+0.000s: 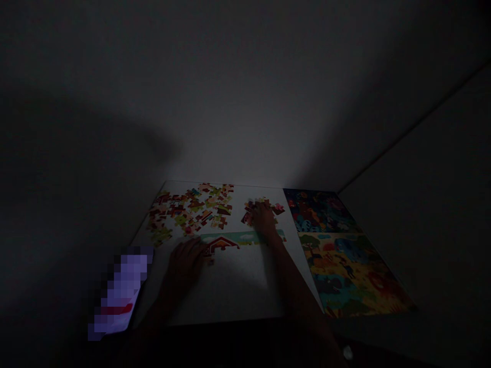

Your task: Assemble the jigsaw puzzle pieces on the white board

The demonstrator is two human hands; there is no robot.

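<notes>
My left hand (186,263) lies open on the counter (230,291), fingertips touching the joined strip (238,239). My right hand (264,217) rests on a small pile (250,208); I cannot tell its grip in this dark. Loose pieces (192,209) lie beyond, finished puzzles (337,255) to the right.

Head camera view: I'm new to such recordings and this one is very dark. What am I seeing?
No machine here: a camera worn on a person's head looks down at their two bare hands. The left hand rests at the left end of a joined strip of puzzle pieces on a white table. The right hand lies on a small pile farther back. At far left lie loose pieces; two finished puzzles lie at right. Too dark to tell whether either hand grips a piece.
</notes>
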